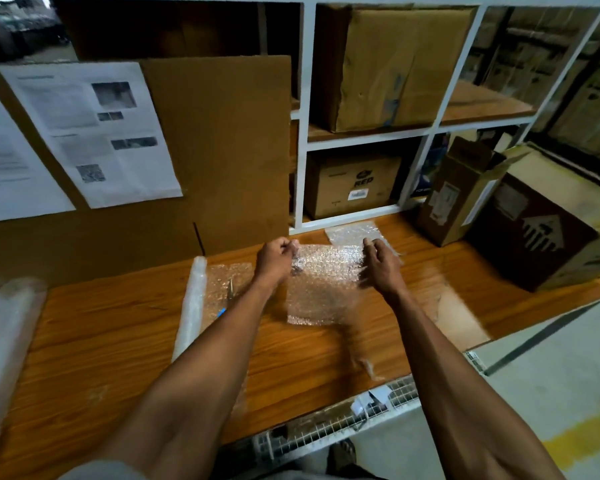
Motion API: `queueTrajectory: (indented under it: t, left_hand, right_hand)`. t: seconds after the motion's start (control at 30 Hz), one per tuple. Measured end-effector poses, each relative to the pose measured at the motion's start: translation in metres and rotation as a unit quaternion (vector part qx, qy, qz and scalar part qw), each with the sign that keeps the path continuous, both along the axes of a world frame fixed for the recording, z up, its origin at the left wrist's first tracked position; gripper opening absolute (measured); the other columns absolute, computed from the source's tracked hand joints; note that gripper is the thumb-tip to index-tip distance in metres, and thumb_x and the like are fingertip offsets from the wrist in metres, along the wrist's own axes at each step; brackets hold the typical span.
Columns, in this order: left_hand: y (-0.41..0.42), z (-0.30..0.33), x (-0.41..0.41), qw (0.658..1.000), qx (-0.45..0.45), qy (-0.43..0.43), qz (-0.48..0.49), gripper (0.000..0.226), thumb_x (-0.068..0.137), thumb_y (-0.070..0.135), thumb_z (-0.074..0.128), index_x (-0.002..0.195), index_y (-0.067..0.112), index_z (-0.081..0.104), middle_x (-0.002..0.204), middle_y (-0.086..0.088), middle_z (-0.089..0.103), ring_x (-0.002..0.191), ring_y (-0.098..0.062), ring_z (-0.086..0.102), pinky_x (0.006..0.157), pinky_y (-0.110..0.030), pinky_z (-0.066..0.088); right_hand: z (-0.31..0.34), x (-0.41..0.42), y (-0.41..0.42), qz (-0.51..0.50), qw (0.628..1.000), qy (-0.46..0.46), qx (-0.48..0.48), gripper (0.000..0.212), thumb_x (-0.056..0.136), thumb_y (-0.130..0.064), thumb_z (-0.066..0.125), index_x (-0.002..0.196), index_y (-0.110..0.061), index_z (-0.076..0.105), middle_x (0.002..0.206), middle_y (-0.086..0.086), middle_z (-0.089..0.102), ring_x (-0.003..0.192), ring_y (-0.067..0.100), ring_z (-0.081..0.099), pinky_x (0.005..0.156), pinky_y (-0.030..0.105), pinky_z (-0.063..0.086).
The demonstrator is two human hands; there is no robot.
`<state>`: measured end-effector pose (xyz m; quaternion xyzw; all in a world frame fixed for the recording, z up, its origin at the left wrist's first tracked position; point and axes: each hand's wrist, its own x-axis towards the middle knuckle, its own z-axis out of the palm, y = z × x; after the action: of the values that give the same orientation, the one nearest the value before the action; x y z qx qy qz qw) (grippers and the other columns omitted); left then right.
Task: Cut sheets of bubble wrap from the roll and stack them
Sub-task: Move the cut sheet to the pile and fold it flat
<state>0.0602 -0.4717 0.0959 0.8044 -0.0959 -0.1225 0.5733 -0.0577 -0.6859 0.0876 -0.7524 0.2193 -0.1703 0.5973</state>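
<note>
Head view, landmark: the orange-brown wooden worktable [125, 327].
Loose sheets: one clear cut sheet of bubble wrap [321, 289] held up over the middle of the worktable; one more clear bubble-wrap sheet [352, 233] lying flat at the worktable's far edge, just beyond the held one.
Rolls: one white bubble-wrap roll [192, 303] lying on the worktable left of the held sheet, its unrolled end spread flat beside it; a second, larger clear roll [6, 341] at the worktable's left end.
Scissors: one blue-handled pair of scissors [226, 299] on the unrolled wrap, partly hidden by the left forearm.
Left hand [274, 259]: fingers curled tight, pinching the held sheet's upper left corner.
Right hand [380, 265]: fingers bent, thumb and fingertips closed on the upper right corner; motion blur hides detail.
Boxes: two brown cardboard boxes [534, 216] on the worktable's right end.
</note>
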Motion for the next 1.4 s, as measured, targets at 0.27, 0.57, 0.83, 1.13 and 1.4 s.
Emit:
queueTrajectory:
  t: [0.27,0.57,0.83,1.13,1.4]
  left_hand:
    - [-0.091,-0.010,0.035,0.998,0.050,0.029,0.024,0.036,0.104,0.047,0.051,0.106,0.018,0.072,0.105,-0.001,0.072,0.095,-0.018,0.063,0.079,-0.031,0.047]
    - [-0.162,-0.042,0.051,0.985,-0.039,0.166,-0.015,0.011,0.099,0.020,0.066,0.108,0.015,0.067,0.106,-0.010,0.075,0.092,-0.022,0.070,0.073,-0.037,0.058]
    - [-0.222,-0.065,0.082,0.978,-0.014,0.206,0.012,0.010,0.102,0.025,0.059,0.112,0.024,0.061,0.107,-0.005,0.073,0.099,-0.025,0.071,0.090,-0.044,0.056]
    - [-0.259,-0.097,0.131,0.984,0.145,0.089,0.049,0.006,0.098,0.032,0.065,0.103,0.027,0.066,0.100,0.004,0.069,0.093,-0.019,0.066,0.088,-0.036,0.057]
    - [-0.266,-0.124,0.166,0.975,0.179,0.061,0.118,0.012,0.096,0.029,0.069,0.102,0.021,0.074,0.100,0.001,0.075,0.088,-0.017,0.068,0.074,-0.026,0.053]
  right_hand:
    - [-0.016,0.040,-0.107,0.116,0.989,0.036,0.083,0.031,0.095,-0.029,0.076,0.108,-0.006,0.059,0.095,0.007,0.068,0.068,0.014,0.058,0.053,0.030,0.050]
    - [-0.029,0.070,-0.180,0.108,0.981,0.080,0.137,0.028,0.106,-0.047,0.054,0.095,-0.022,0.050,0.075,-0.004,0.049,0.050,0.006,0.043,0.044,0.023,0.032]
    - [-0.050,0.078,-0.255,0.203,0.923,0.174,0.275,0.043,0.094,-0.019,0.078,0.129,-0.005,0.058,0.118,0.020,0.074,0.077,0.021,0.074,0.051,0.027,0.057]
    - [-0.099,0.147,-0.286,0.133,0.956,0.205,0.160,0.020,0.098,-0.004,0.064,0.088,-0.020,0.057,0.065,-0.001,0.048,0.044,0.007,0.038,0.041,0.017,0.025]
    - [-0.125,0.190,-0.285,0.085,0.978,0.182,0.054,0.018,0.098,-0.017,0.068,0.083,-0.014,0.059,0.058,-0.001,0.059,0.047,0.016,0.052,0.040,0.021,0.040]
